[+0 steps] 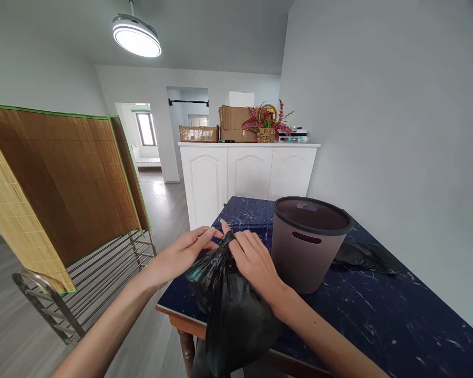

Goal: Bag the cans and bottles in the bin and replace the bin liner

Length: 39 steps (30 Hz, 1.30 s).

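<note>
A full black garbage bag (240,320) hangs at the near edge of the table, its top gathered into a twisted neck. My right hand (256,260) is closed around that neck, thumb pointing up. From the left, my left hand (191,247) meets the neck with its fingers bent and thumb and forefinger drawn together at the plastic. Some of its fingertips are hidden behind the bag. Just right of my hands stands a brownish-purple trash can (305,257) with a dark rim and slot handles.
The dark blue marble-patterned table (378,315) runs along the right wall. Flat black plastic (362,257) lies behind the trash can. A white cabinet (248,168) holds a flower basket (266,134) and a cardboard box (236,123). A metal rack (102,283) with bamboo mats (71,178) stands left.
</note>
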{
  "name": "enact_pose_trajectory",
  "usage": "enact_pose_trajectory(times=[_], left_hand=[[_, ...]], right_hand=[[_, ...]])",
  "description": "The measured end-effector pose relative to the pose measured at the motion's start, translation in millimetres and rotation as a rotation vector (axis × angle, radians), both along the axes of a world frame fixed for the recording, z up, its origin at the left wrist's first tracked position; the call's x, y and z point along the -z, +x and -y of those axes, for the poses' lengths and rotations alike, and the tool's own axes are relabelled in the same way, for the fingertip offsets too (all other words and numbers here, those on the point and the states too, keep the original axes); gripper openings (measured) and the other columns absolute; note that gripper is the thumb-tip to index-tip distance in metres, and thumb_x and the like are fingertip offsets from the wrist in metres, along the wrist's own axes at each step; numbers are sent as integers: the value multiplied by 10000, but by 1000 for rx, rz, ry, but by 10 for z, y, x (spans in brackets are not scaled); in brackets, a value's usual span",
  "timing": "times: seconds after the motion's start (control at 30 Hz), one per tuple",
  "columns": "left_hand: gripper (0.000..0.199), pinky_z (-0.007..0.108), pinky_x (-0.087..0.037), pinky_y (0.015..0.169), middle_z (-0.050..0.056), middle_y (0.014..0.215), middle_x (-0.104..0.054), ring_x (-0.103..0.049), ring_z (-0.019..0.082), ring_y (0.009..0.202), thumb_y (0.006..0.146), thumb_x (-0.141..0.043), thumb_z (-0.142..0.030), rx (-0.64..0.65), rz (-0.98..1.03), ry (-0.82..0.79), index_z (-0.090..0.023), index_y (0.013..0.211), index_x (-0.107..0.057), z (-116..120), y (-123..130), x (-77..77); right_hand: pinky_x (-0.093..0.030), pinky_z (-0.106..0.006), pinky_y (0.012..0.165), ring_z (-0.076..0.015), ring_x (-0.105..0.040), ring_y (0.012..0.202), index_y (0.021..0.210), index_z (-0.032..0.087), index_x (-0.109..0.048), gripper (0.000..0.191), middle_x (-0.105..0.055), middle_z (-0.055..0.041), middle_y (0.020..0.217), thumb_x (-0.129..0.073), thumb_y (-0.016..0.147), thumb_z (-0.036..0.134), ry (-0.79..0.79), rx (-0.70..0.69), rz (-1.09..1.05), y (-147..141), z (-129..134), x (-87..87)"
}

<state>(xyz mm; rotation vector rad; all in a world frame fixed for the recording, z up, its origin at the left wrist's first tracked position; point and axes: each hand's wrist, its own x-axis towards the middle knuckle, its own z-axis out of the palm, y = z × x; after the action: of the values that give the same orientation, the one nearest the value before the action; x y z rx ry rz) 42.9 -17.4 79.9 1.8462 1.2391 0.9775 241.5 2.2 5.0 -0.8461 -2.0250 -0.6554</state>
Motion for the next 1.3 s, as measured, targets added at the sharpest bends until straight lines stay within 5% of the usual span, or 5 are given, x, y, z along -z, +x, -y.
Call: enact_pose_trajectory(times=[0.33, 0.63, 0.8, 1.03, 1.3], left_hand=[[421, 422, -570, 1061, 93, 1150, -832, -758, 267, 1104, 750, -916, -511, 65, 248, -183, -232, 1060, -858, -116, 106, -26], [491, 443, -593, 992, 63, 921, -831, -780, 298, 1015, 687, -975, -480, -108, 395, -116, -215, 1072, -825, -133, -110, 136], [533, 325, -566, 1060, 24, 794, -782, -748, 297, 1234, 735, -977, -215, -85, 723, -267, -184, 1212, -741, -117, -177, 300], [306, 254, -678, 799, 97, 910, -820, -847, 233, 891, 914, -707, 41, -239, 987, -374, -151, 1150, -677, -78, -102, 295], [332, 259, -693, 757, 83, 775, -784, -829, 209, 743, 873, -697, 113, -325, 987, -433, -114, 1115, -705, -140, -382, 517]], right_hand=[[-444, -378, 743, -240, -580, 833, 1070, 181, -702, 355, -682, -88, 903, -383, 1091, 27, 0, 2, 47, 56, -37, -3], [-465, -518, 1213, -277, -449, 1537, 1621, 187, -427, 539, -487, -178, 1659, -373, 1096, 76, -269, -377, 68, 386, 62, -11], [-430, -522, 1283, -224, -447, 1561, 1639, 243, -417, 574, -507, -138, 1657, -388, 1094, 62, -274, -506, 48, 501, 69, 183], [-428, -541, 1292, -215, -543, 1493, 1621, 343, -470, 636, -580, -28, 1602, -431, 1071, 25, -317, -510, -186, 585, 79, 393], [-466, -573, 1259, -265, -566, 1472, 1462, 333, -663, 415, -655, -9, 1522, -521, 1103, 181, -491, -325, -293, 810, 206, 715]])
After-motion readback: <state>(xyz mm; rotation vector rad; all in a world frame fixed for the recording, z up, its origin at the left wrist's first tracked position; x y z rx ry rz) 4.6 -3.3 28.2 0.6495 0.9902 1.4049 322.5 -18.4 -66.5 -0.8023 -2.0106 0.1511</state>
